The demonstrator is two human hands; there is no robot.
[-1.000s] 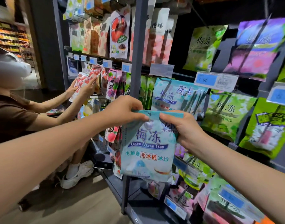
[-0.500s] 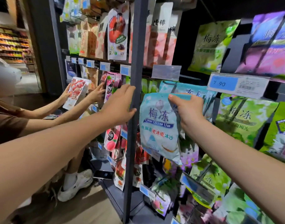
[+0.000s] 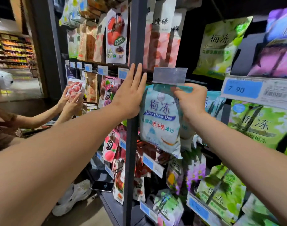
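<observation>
Pouch (image 3: 159,121), a second ago held low in both hands, now raised just under the label holder (image 3: 169,75), its top pinched by the right hand (image 3: 193,101); the left hand (image 3: 131,93) has let go, fingers straight against the post (image 3: 133,144), so hanging looks nearly done.

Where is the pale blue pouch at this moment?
Head view, centre: the pale blue pouch is right of the grey upright post, under the clear label holder, its top pinched by the right hand; the left hand is flat beside it.

Glossy plastic pouch (image 3: 160,118), matt grey metal upright (image 3: 133,38), clear plastic label holder (image 3: 169,75)
</observation>
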